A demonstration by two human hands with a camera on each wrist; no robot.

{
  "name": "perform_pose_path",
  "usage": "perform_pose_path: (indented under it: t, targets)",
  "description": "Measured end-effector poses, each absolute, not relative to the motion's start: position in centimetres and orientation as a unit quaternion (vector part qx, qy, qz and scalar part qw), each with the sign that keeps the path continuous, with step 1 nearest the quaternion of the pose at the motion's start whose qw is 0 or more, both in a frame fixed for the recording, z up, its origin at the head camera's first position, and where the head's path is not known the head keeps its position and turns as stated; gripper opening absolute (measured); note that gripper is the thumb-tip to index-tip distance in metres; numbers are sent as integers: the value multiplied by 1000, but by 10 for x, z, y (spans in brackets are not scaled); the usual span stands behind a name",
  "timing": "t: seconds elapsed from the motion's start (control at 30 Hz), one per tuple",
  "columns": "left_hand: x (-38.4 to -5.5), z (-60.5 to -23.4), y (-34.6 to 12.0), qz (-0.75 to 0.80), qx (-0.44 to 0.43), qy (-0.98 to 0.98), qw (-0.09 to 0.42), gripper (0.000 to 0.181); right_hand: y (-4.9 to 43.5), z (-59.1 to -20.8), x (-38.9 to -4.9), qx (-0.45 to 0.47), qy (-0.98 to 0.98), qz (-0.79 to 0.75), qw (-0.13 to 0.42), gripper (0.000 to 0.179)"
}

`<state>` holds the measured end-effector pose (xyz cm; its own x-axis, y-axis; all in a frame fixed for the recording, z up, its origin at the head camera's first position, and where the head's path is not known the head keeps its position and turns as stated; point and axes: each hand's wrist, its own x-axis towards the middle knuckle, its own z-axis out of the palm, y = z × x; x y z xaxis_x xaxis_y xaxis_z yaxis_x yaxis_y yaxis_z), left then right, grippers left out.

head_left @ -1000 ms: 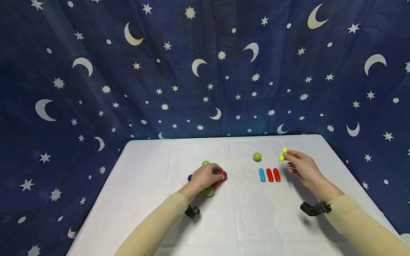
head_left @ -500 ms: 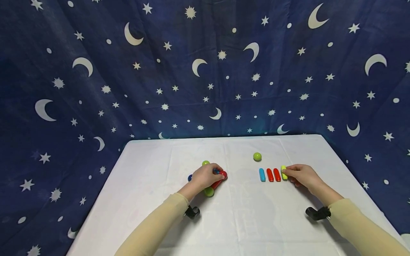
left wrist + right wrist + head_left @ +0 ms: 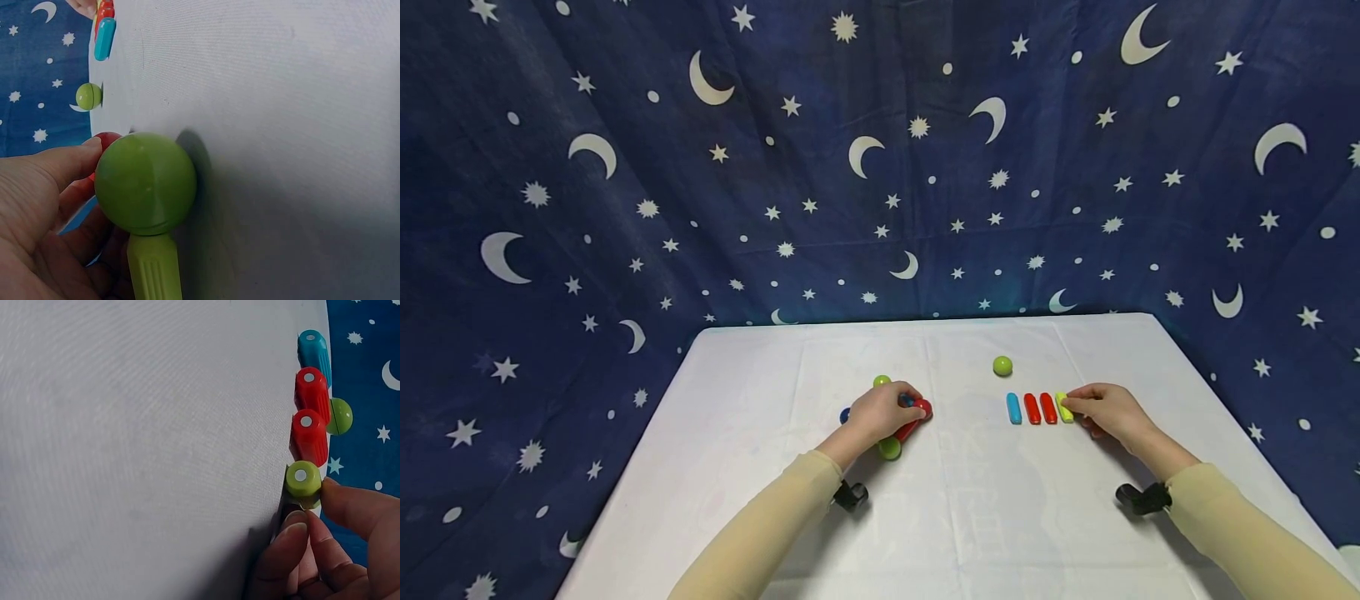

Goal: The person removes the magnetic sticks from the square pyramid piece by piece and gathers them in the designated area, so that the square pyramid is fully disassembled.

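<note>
My left hand (image 3: 874,414) holds a structure of magnetic rods and balls on the table, its thumb and finger at a red ball (image 3: 923,409). A red rod (image 3: 906,431), a near green ball (image 3: 890,448), a far green ball (image 3: 882,381) and a dark blue ball (image 3: 845,415) show around the hand, which covers the middle. In the left wrist view, a yellow-green rod (image 3: 154,269) joins the large green ball (image 3: 145,183). My right hand (image 3: 1108,412) pinches a yellow-green magnetic rod (image 3: 302,478) at the right end of a row of rods.
Left of the pinched rod lie two red rods (image 3: 1041,409) and a light blue rod (image 3: 1014,409), side by side. Behind them sits a loose green ball (image 3: 1002,366). A white cloth covers the table (image 3: 985,517); a dark blue star-patterned curtain (image 3: 820,167) hangs behind it.
My right hand has brought the yellow-green rod down and toward me, to the table beside the red rods, turning it in line with them. The left hand has stayed in place.
</note>
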<state>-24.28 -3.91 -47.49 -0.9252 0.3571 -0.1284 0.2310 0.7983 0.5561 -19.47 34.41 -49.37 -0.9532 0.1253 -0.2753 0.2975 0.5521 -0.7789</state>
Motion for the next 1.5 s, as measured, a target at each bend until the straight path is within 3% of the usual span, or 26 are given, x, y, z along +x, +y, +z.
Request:
perform_pose_path:
  t: [0.7,1.07,1.27,1.5]
  targets:
    - [-243,-475,-38,275,157,942,113,28,346,-492,-196,133,873,-458,98,46]
    - [-241,-475,-40,272,170,941,111,28,342,-473,-190,122,881,-457,9,50]
    - [-237,-478,-43,261,208,936,113,29,312,-454,-188,58,889,-454,-25,49]
    - [-235,-478,-47,227,280,928,92,29,246,-453,-190,-78,889,-451,11,39]
